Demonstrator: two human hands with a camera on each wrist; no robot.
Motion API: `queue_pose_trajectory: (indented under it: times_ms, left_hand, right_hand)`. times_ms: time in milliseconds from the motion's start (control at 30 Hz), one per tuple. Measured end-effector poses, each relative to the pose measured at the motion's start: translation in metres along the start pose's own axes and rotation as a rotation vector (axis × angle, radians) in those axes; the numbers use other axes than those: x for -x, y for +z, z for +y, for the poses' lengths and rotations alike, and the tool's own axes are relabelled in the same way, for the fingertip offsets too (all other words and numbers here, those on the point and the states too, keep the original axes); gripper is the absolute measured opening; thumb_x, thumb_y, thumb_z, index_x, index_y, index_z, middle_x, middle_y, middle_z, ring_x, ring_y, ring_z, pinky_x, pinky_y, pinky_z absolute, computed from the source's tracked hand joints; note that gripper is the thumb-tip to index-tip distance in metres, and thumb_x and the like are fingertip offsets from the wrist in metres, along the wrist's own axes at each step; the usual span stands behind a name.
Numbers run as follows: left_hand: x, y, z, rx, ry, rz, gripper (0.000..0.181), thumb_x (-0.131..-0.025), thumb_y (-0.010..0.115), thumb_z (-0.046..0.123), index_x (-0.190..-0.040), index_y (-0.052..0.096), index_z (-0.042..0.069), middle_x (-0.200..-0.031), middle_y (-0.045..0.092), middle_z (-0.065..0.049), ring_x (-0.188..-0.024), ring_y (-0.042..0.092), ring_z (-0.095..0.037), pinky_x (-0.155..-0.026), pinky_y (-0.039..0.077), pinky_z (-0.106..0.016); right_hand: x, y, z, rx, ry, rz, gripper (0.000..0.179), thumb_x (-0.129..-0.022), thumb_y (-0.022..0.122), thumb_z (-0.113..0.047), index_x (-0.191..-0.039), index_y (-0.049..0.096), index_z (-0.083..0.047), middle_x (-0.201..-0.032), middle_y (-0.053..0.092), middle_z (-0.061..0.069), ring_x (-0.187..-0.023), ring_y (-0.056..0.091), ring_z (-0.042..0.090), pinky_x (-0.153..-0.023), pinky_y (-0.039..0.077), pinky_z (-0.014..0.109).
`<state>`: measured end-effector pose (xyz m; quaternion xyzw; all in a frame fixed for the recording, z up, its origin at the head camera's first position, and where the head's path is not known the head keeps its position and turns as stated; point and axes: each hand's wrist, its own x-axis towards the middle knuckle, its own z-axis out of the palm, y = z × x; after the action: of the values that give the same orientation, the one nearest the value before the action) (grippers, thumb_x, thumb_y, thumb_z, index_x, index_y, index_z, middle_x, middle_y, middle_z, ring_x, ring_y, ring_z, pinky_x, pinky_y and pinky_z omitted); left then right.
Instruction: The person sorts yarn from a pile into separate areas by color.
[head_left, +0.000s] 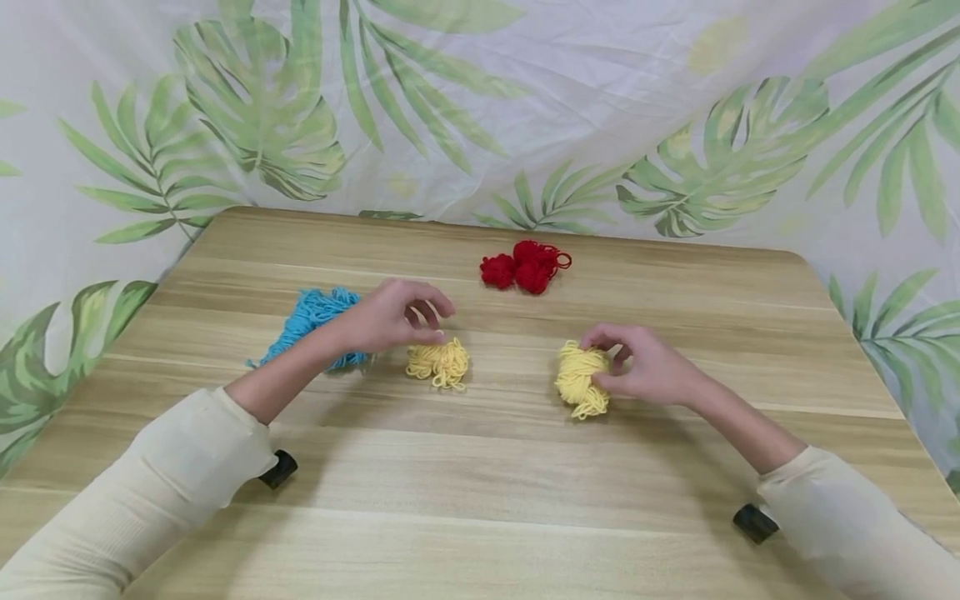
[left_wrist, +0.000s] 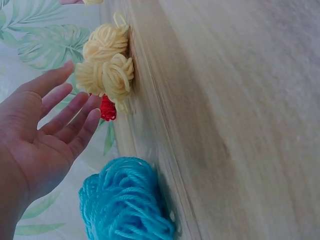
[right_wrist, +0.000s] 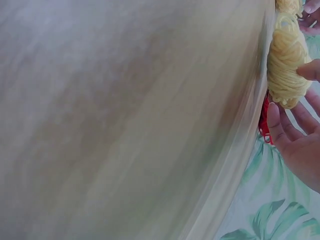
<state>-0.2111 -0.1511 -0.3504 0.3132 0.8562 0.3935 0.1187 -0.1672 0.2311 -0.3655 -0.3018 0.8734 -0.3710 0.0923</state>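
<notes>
My right hand (head_left: pixel 648 367) pinches a pale yellow yarn bundle (head_left: pixel 582 377) between thumb and fingers, over the right middle of the table. In the right wrist view the thumb presses the side of this wound yarn bundle (right_wrist: pixel 286 67), with other fingers behind it. My left hand (head_left: pixel 393 315) hovers with spread, relaxed fingers and holds nothing. Just below its thumb lies a smaller yellow yarn clump (head_left: pixel 439 363), made of looped strands. Partly behind the left forearm sits a blue yarn bundle (head_left: pixel 311 321), seen more fully as blue yarn (left_wrist: pixel 125 200) in the left wrist view.
Red yarn balls (head_left: pixel 527 268) lie near the far edge of the wooden table (head_left: pixel 480 483). Behind hangs a leaf-patterned cloth (head_left: pixel 450 108). A small black object (head_left: pixel 279 469) shows at the left sleeve, and another black object (head_left: pixel 755 523) at the right sleeve.
</notes>
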Motion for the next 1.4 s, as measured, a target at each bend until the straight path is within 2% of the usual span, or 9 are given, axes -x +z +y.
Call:
queue_pose_trajectory:
  times_ms: [533,1000,1400]
  left_hand:
    - [0.002,-0.002,-0.002,0.02,0.021,-0.025,0.038,-0.087,0.085,0.008,-0.118,0.07,-0.007,-0.115,0.071,-0.021,-0.099,0.07,-0.028,-0.088,0.058,-0.048]
    - [0.004,-0.001,-0.006,-0.002,0.076,-0.034,0.038,-0.087,0.085,0.011,-0.118,0.071,-0.005,-0.116,0.072,-0.019,-0.105,0.069,-0.029,-0.089,0.057,-0.047]
    - [0.007,0.002,-0.006,-0.019,0.089,-0.046,0.041,-0.087,0.085,0.013,-0.121,0.07,-0.003,-0.117,0.072,-0.017,-0.106,0.068,-0.028,-0.088,0.057,-0.047]
  right_hand:
    - [0.01,-0.02,0.021,0.004,0.041,0.113,0.034,-0.081,0.074,0.011,-0.114,0.068,0.005,-0.114,0.07,0.018,-0.099,0.063,0.03,-0.077,0.057,0.03]
    - [0.018,-0.032,0.033,0.021,0.064,0.201,0.033,-0.08,0.076,0.011,-0.113,0.069,0.005,-0.114,0.07,0.021,-0.098,0.065,0.03,-0.076,0.057,0.025]
    - [0.022,-0.042,0.044,0.069,0.073,0.258,0.033,-0.08,0.078,0.009,-0.112,0.07,0.005,-0.113,0.071,0.023,-0.094,0.064,0.012,-0.075,0.057,0.023]
